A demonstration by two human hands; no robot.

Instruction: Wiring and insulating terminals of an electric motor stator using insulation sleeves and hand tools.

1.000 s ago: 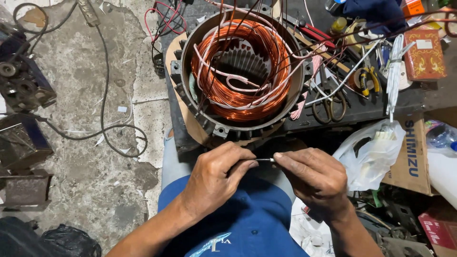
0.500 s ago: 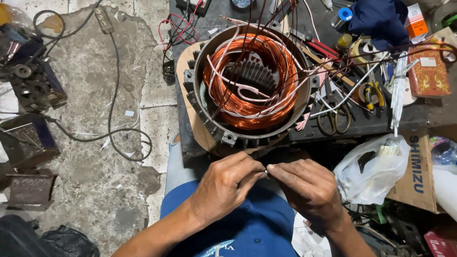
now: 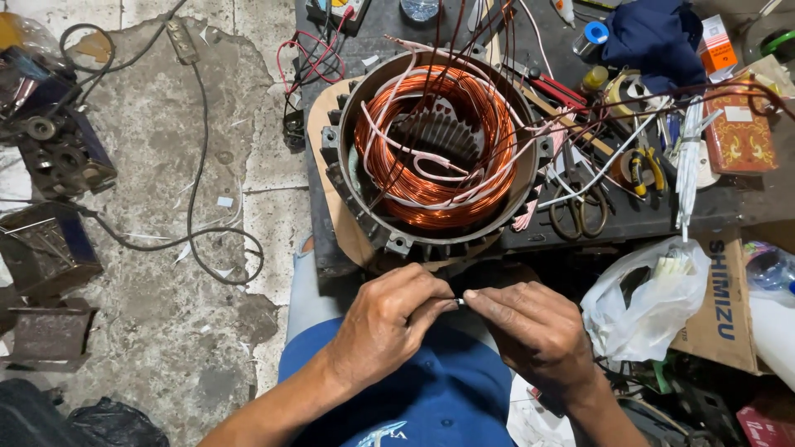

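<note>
Hands closed in below the stator (image 3: 435, 149).
Left hand (image 3: 389, 319) and right hand (image 3: 530, 331) pinched a thin wire end (image 3: 458, 302), fingertips now nearly touching.

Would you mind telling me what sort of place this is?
Probably a motor repair workshop: a stator with copper windings on a dark bench, pliers and scissors beside it, metal parts on the cracked floor.

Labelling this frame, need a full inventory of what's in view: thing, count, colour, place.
stator: 1, grey housing with copper windings, bench centre
scissors: 1, dark, right of stator
pliers: 1, yellow handles, bench right
blue cloth: 1, top right
plastic bag: 1, white, lower right
cardboard box: 1, brown, right edge
black cable: 1, floor left
metal parts: several, dark, far left
thin wire piece: 1, pinched between both hands
left hand: lower centre
right hand: lower centre
</note>
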